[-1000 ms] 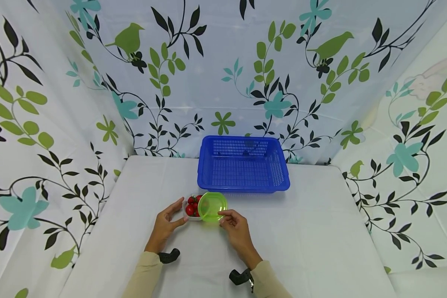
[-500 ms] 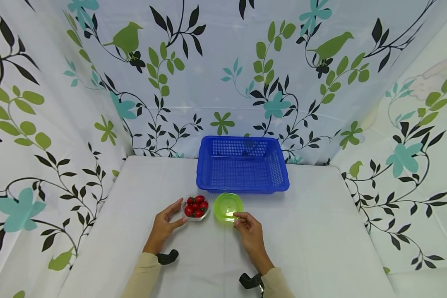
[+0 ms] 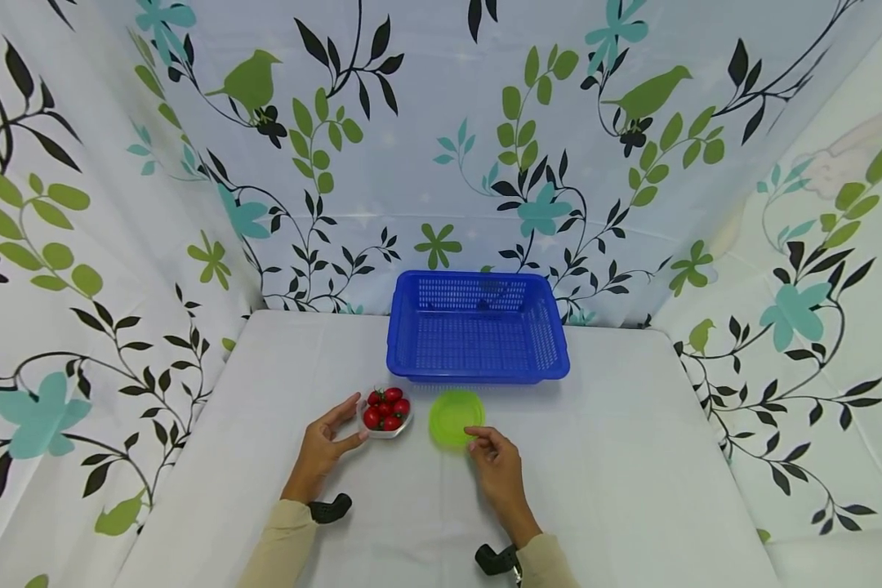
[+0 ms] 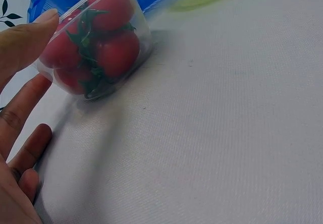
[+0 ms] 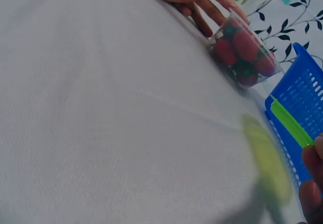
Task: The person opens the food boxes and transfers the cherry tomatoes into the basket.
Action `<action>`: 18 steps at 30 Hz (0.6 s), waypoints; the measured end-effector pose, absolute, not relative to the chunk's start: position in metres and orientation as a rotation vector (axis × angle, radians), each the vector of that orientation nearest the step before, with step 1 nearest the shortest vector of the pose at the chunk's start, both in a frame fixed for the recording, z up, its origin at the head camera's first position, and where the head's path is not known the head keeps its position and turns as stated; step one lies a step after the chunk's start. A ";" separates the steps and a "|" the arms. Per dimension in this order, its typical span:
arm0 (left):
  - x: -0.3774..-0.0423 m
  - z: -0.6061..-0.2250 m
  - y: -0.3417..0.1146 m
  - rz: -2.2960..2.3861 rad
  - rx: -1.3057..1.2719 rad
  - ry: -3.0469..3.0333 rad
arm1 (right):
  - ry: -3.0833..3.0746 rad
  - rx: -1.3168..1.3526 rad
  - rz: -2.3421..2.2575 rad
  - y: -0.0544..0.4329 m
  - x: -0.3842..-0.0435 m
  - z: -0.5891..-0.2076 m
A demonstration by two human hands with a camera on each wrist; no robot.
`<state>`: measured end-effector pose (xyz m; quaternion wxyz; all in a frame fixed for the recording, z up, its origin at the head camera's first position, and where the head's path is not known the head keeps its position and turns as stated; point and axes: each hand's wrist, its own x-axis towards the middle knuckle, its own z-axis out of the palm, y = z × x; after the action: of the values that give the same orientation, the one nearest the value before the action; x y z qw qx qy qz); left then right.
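Note:
A small clear plastic container of red cherry tomatoes stands on the white table, without a cover on top. My left hand holds it from the left side; in the left wrist view its thumb lies at the rim and a finger touches the lower wall. To the right of it, my right hand pinches the edge of a translucent green lid. The right wrist view has the lid nearly edge-on, raised over the table, with a green tint cast on the cloth beneath.
A blue perforated plastic basket stands at the back of the table, just behind the lid and container. White cloth covers the table. Patterned curtains with leaves and birds enclose the back and sides.
The right hand has carried the green lid rightward off the tomato container, uncovering all the tomatoes, and then slightly lower and toward the person. The left hand has stayed at the container.

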<state>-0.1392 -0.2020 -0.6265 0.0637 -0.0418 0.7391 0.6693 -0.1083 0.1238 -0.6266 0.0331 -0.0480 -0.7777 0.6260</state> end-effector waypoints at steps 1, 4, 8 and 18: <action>-0.139 -0.626 -0.202 2.022 -0.126 2.229 | -2.409 -0.151 1.898 0.124 -0.108 -0.627; -0.139 -0.627 -0.201 2.028 -0.131 2.224 | -2.453 -0.154 1.832 0.123 -0.108 -0.629; -0.139 -0.628 -0.202 2.028 -0.132 2.224 | -2.511 -0.144 1.750 0.123 -0.107 -0.632; -0.138 -0.631 -0.204 2.027 -0.093 2.232 | -2.575 -0.092 1.544 0.124 -0.106 -0.638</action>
<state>-0.1381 -0.2043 -0.6312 0.0626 -0.0307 0.7384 0.6708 -0.1056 0.1236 -0.6376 0.0688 -0.0307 -0.8552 0.5128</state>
